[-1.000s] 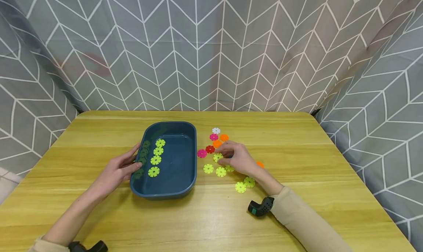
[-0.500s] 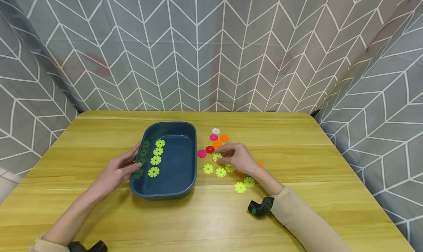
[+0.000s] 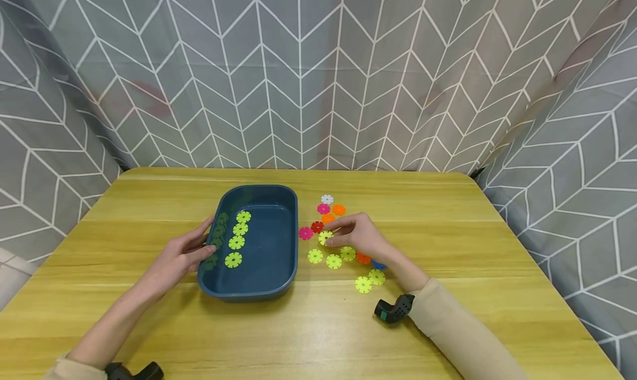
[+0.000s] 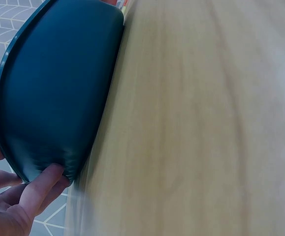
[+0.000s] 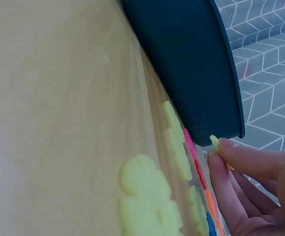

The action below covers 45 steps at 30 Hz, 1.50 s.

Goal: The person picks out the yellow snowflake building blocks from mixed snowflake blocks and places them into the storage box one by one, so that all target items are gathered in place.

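Observation:
A dark blue plastic bin [image 3: 271,247] stands left of centre, with several yellow-green snowflake discs [image 3: 233,259] in a column on its floor. My left hand [image 3: 181,255] holds the bin's left side, thumb over the rim; in the left wrist view, fingers [image 4: 44,187] press its outer wall. Just right of the bin, my right hand [image 3: 362,239] pinches one yellow-green snowflake disc [image 5: 214,142] between thumb and fingertips. That disc is tilted close over the table in the right wrist view. Around this hand lie more yellow-green discs [image 3: 334,261].
Behind the right hand's fingertips lie pink [image 3: 306,233], red [image 3: 317,227], orange [image 3: 339,209] and white [image 3: 327,199] discs. A blue disc [image 3: 378,265] lies by the right wrist. The wooden table [image 3: 318,336] ends at a grey patterned curtain [image 3: 318,92].
The right thumb and fingers have closed on a yellow-green disc and tilted it up. An orange-red and a blue disc near the wrist show more. The left hand stays on the bin.

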Each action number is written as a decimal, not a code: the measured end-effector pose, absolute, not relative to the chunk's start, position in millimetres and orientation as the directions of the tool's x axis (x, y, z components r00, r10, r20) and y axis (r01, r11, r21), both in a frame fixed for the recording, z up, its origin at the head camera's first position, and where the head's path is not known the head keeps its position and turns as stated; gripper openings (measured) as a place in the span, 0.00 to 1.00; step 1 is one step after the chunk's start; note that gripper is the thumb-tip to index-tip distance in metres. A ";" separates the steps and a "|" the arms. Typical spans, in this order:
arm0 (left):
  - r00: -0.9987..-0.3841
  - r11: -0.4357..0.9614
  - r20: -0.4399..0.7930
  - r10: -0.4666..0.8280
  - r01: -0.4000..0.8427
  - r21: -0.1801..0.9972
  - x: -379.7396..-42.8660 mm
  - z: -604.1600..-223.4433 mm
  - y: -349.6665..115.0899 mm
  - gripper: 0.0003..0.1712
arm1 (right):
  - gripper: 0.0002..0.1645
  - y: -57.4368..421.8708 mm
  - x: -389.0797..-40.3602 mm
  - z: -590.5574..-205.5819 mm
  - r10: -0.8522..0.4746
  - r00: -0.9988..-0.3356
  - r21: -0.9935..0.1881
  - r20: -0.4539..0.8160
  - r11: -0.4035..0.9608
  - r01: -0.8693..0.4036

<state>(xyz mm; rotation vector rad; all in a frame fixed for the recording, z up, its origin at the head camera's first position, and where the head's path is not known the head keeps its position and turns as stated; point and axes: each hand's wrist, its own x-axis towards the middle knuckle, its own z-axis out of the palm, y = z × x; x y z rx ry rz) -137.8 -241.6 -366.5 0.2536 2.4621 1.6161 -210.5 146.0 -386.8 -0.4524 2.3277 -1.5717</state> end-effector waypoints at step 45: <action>-0.967 0.383 -0.049 0.250 0.053 0.922 -137.3 -366.9 -242.3 0.39 | 0.17 85.6 -222.1 -331.8 -0.556 -0.823 -0.959 -0.115 0.277 -0.053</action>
